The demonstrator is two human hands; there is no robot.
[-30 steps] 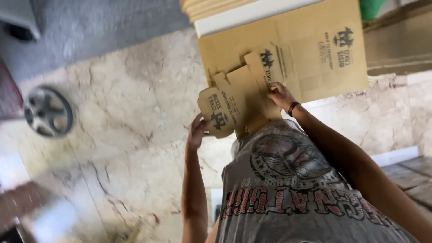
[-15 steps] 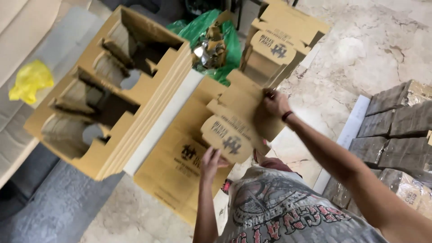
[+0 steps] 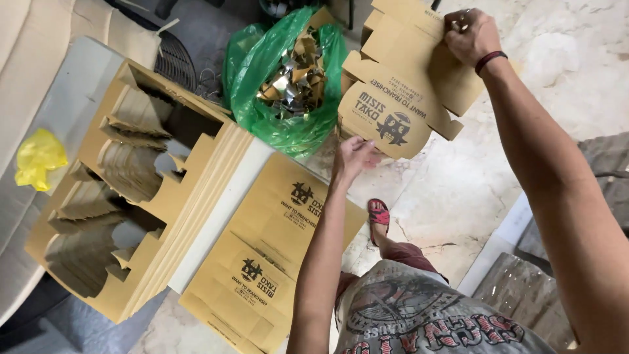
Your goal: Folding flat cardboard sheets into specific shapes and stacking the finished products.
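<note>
- Both hands hold a die-cut kraft cardboard box blank above the marble floor: right hand clamped on its top edge, left hand gripping its rounded lower flap.
- Green plastic bag, just beside the blank, holds shiny scraps.
- Stacked cut cardboard sheets lie left.

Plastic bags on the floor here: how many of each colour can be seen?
Green plastic bag, open, holding shiny scraps: 1
Yellow plastic bag, crumpled, at far left: 1
Total: 2
</note>
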